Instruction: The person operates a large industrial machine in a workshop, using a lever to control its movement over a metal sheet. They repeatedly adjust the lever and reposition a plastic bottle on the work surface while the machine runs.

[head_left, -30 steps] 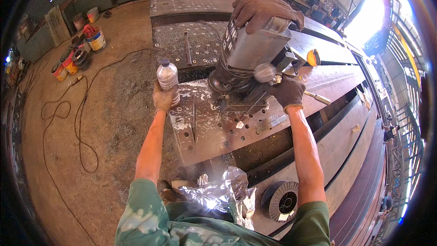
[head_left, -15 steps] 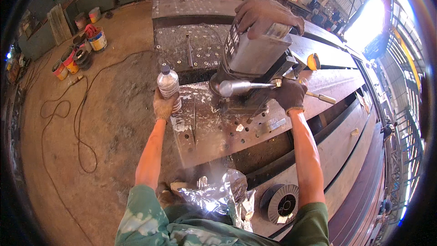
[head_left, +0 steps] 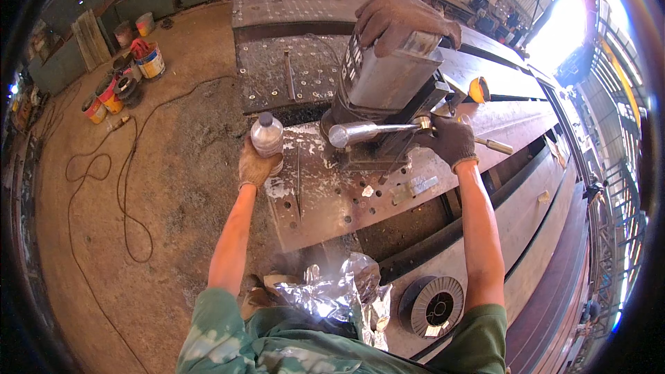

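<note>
My left hand point(head_left: 259, 164), in a brown knit glove, is closed round a clear plastic bottle point(head_left: 267, 137) with a dark cap. The bottle is just above the left edge of a holed steel plate point(head_left: 318, 215). On that plate stands a bulky grey-and-black drilling machine point(head_left: 391, 79). My right hand point(head_left: 449, 141), gloved too, grips the machine's metal feed handle point(head_left: 374, 129) by its hub, the bars sticking out on both sides. Its fingertips are partly hidden. A brown work glove point(head_left: 402, 21) lies draped over the machine's top. What is under the machine cannot be seen.
Close to my body lie crumpled silver foil point(head_left: 325, 291) and a wire spool point(head_left: 436, 308). Long steel beams point(head_left: 526, 218) run along the right. At the left, a cable point(head_left: 125, 187) snakes over the floor near several buckets point(head_left: 149, 61). A metal rod point(head_left: 289, 76) rests farther back.
My left hand has brought the bottle slightly right and lower, its cap now tipped more toward me. My right hand stays on the feed handle. The whole view has shifted a little.
</note>
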`<action>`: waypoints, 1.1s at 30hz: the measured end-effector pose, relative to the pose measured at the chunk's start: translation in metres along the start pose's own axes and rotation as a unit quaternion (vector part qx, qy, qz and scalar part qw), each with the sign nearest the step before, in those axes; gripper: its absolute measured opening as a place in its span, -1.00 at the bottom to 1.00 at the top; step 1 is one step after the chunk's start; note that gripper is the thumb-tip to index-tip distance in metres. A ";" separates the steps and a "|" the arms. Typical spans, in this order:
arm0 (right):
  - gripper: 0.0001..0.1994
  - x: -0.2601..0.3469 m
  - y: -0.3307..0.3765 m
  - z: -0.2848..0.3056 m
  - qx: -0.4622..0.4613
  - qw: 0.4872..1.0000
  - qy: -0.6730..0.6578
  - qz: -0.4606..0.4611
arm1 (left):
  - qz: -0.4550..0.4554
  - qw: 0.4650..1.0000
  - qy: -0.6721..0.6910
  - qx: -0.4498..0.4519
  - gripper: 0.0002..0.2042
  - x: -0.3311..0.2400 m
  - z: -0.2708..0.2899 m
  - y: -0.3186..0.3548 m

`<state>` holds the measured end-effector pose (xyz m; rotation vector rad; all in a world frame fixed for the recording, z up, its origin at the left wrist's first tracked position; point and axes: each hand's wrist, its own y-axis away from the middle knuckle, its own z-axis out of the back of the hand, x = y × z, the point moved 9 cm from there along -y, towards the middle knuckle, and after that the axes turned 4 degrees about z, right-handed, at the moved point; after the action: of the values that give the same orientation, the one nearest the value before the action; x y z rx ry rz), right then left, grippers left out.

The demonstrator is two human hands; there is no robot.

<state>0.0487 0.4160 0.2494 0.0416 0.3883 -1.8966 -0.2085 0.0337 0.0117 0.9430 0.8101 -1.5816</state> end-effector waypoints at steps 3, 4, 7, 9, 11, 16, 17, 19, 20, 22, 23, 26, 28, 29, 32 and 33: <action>-0.37 -0.014 0.003 -0.008 -0.003 1.000 0.005 -0.010 | -0.075 0.986 -0.064 -0.137 -0.15 -0.055 0.039 0.020; -0.37 -0.016 0.005 -0.008 0.002 1.000 0.015 -0.012 | -0.146 0.970 -0.027 -0.194 -0.18 -0.100 0.064 0.039; -0.38 -0.020 0.009 -0.011 0.026 0.999 0.036 -0.024 | -0.242 0.948 0.202 -0.045 -0.45 -0.226 0.100 0.071; -0.37 -0.024 0.007 -0.014 0.046 0.997 0.043 -0.043 | -0.260 0.915 0.265 0.160 -0.61 -0.299 0.085 0.090; -0.38 -0.024 0.004 -0.015 0.013 0.999 0.025 -0.027 | -0.303 0.865 0.270 0.294 -0.66 -0.337 0.048 0.105; -0.35 -0.030 0.010 -0.027 -0.059 0.997 -0.036 -0.045 | -0.524 0.825 0.193 0.086 -0.65 -0.422 0.025 0.130; -0.35 -0.034 0.011 -0.032 -0.047 0.996 -0.046 -0.058 | -0.584 0.789 0.178 -0.070 -0.48 -0.426 0.041 0.145; -0.41 -0.023 0.011 -0.026 0.046 0.995 -0.014 -0.086 | -0.466 0.847 0.220 0.130 -0.50 -0.406 0.029 0.125; -0.42 -0.026 0.012 -0.022 0.025 0.998 0.005 -0.066 | -0.401 0.853 0.241 0.231 -0.51 -0.395 0.032 0.126; -0.44 -0.031 0.012 -0.022 -0.016 0.999 0.040 -0.015 | -0.250 0.833 0.267 0.415 -0.51 -0.359 0.036 0.134; -0.52 -0.020 0.005 -0.010 0.011 0.997 0.070 -0.004 | -0.268 0.847 0.265 0.375 -0.49 -0.333 0.046 0.130; -0.61 -0.011 -0.003 -0.001 0.008 0.995 0.098 0.015 | -0.243 0.797 0.403 0.379 -0.41 -0.261 0.044 0.122; -0.68 -0.012 -0.005 -0.001 0.003 0.993 0.117 0.027 | -0.180 0.802 0.435 0.368 -0.41 -0.241 0.040 0.127; -0.69 -0.017 -0.006 -0.010 0.007 0.991 0.128 0.026 | -0.149 0.801 0.452 0.362 -0.41 -0.232 0.037 0.127; -0.74 -0.015 -0.006 -0.011 0.024 0.989 0.140 0.033 | -0.099 0.804 0.450 0.375 -0.41 -0.203 0.024 0.124; -0.76 -0.013 -0.008 -0.010 0.029 0.989 0.138 0.034 | -0.106 0.804 0.456 0.368 -0.44 -0.199 0.024 0.122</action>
<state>0.0444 0.4332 0.2445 0.3554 0.5133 -1.8380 -0.0701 0.0769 0.1963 2.3668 0.9538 -1.6208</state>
